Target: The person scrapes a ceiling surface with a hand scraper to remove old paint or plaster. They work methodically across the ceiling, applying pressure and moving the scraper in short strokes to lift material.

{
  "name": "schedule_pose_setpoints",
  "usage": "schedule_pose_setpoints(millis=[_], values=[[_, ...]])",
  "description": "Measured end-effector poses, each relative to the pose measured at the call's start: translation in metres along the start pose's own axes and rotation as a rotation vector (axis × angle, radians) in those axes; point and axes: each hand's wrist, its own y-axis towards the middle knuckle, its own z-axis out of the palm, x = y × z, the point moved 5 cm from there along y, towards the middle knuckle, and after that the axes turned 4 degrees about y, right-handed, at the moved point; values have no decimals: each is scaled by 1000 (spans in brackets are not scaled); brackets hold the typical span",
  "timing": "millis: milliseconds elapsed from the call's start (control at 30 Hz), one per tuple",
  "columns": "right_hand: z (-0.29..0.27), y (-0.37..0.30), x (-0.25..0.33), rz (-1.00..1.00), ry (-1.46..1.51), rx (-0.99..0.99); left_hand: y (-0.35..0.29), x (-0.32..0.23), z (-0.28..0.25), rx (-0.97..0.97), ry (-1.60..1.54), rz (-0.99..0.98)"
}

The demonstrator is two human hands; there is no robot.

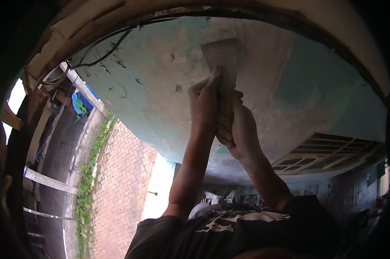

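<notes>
Both my arms reach up to a wall (160,64) with patchy pale green paint and bare greyish plaster. A wide flat scraper (223,56) has its broad blade against the wall or very close to it. My left hand (204,97) is closed around the scraper, with its thumb laid up along the base of the blade. Just beside it, my right hand (240,121) is also closed on the scraper, lower down. Most of the handle is hidden by my fingers.
Dark cables (104,56) run along the wall's upper left edge. A slatted window or vent grille (324,151) is set at the lower right. Off to the left lie brick paving (117,181), a strip of green plants (89,185) and white posts (50,180).
</notes>
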Motion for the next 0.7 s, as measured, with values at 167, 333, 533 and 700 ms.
schedule_pose_setpoints(millis=[167,333,533,700], values=[[3,16,-1,-46,8,103,15,-3,-9,34,11,39],[10,6,-2,-40,23,27,6,2,-14,17,65,-32],[21,22,13,-108,42,105,24,-26,-4,121,53,99],[19,0,-1,-63,38,48,8,-10,-8,72,72,41]])
